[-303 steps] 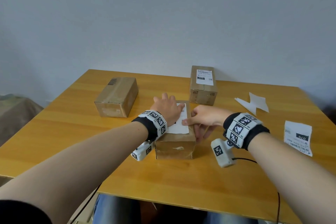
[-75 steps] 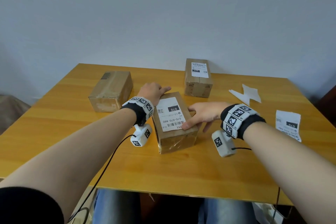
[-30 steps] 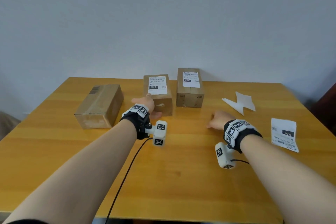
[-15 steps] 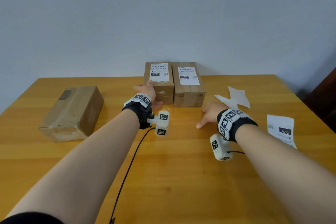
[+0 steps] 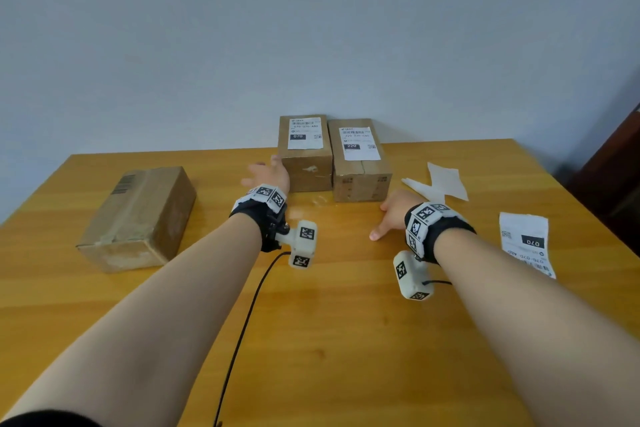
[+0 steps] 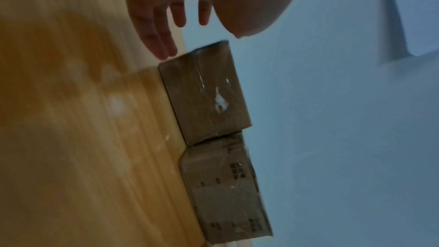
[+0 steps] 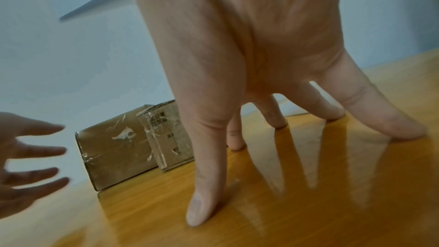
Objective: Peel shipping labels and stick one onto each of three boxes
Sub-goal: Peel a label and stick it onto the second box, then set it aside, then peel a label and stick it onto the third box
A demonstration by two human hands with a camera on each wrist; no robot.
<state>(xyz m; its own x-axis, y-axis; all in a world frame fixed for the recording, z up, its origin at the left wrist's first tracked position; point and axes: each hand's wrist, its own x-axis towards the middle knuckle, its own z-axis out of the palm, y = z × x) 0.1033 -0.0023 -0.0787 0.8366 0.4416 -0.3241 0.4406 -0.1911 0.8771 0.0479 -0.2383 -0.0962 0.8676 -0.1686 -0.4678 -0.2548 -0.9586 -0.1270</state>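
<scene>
While both grips hold nothing | left hand (image 5: 268,173) fingers spread beside 070 box (image 5: 304,152) | right hand (image 5: 393,211) splayed on table (image 5: 346,340)

Wooden table (image 5: 332,340) against pale wall (image 5: 311,28)

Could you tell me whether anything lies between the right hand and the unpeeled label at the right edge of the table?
Nothing visible does. The right hand rests on bare wooden table; the white shipping label lies flat to its right, bare wood between. The white backing scraps lie farther back.
</scene>
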